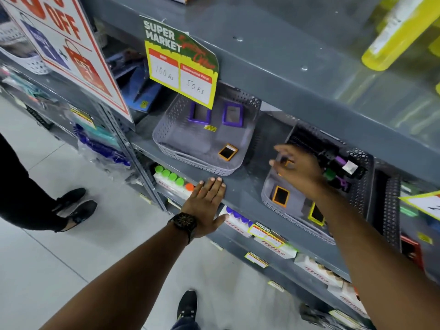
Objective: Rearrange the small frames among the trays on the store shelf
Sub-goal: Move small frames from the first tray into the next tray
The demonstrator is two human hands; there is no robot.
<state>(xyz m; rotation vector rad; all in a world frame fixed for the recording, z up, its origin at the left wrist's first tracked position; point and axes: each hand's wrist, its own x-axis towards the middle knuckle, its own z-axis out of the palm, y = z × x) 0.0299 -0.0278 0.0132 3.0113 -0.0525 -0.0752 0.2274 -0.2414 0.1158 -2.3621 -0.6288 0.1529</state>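
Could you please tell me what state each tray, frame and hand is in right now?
Left tray: holds three frames.
Purple frames: two, lying at its back.
Orange frame: lying at its front.
Right tray: holds at least two frames.
Left hand: flat on the shelf edge.
Right hand: over the right tray, grip unclear.

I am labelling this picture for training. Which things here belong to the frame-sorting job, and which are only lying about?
Belong to the job:
- left tray, holding two purple frames and one orange frame
- right tray, holding an orange frame and a yellow frame
- right hand
- left hand

Only lying about:
- price sign
- yellow bottle
- dark basket
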